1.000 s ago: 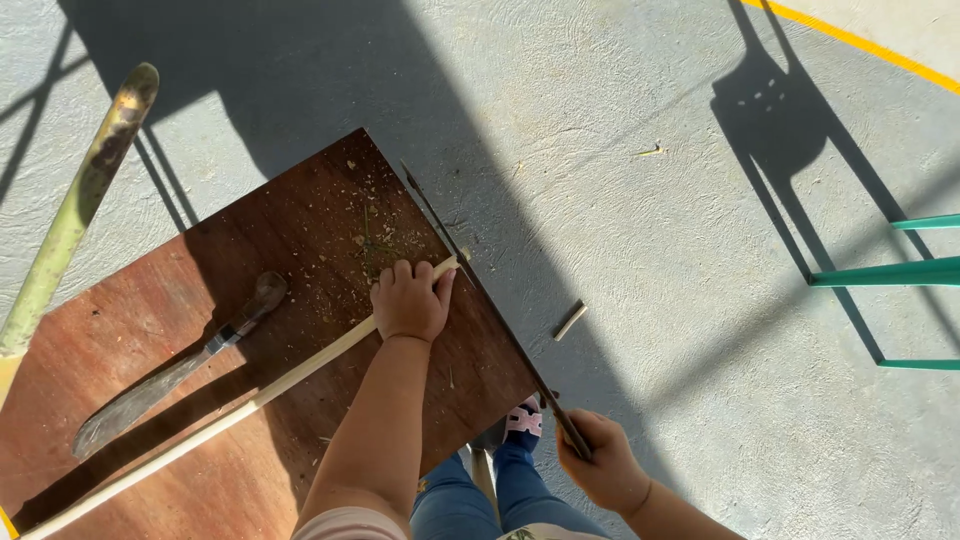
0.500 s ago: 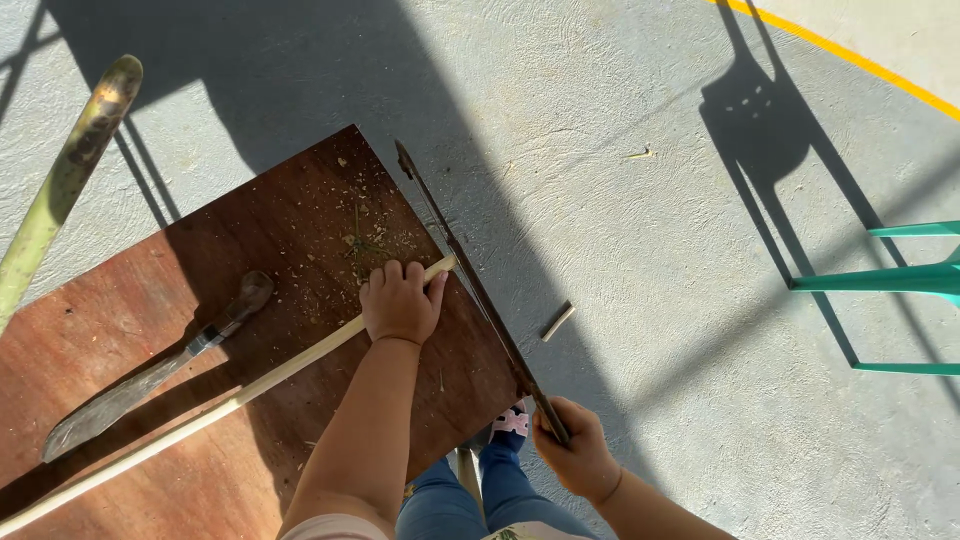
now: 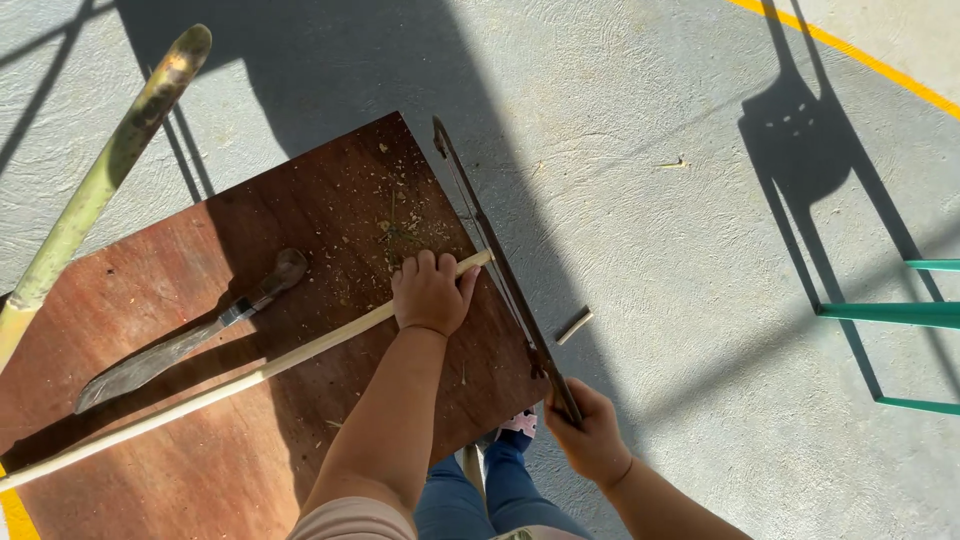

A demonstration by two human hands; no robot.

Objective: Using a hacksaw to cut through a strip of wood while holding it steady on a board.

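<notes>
My left hand [image 3: 430, 293] presses a long pale bamboo stick [image 3: 250, 375] down on a brown wooden board [image 3: 300, 200], close to the stick's right end. My right hand [image 3: 590, 435] grips the handle of a hacksaw [image 3: 495, 255], whose frame runs along the board's right edge. The saw blade sits just beyond the stick's tip. Sawdust and chips lie on the board above my left hand.
A machete-like knife [image 3: 175, 345] lies on the board to the left. A thick green bamboo pole [image 3: 105, 175] leans at the far left. A short cut piece [image 3: 574, 326] lies on the concrete floor. Green chair legs [image 3: 890, 315] stand at right.
The view has shifted slightly. The saw has slid up along the board's edge, and my right hand has followed it. My left hand still holds the stick.
</notes>
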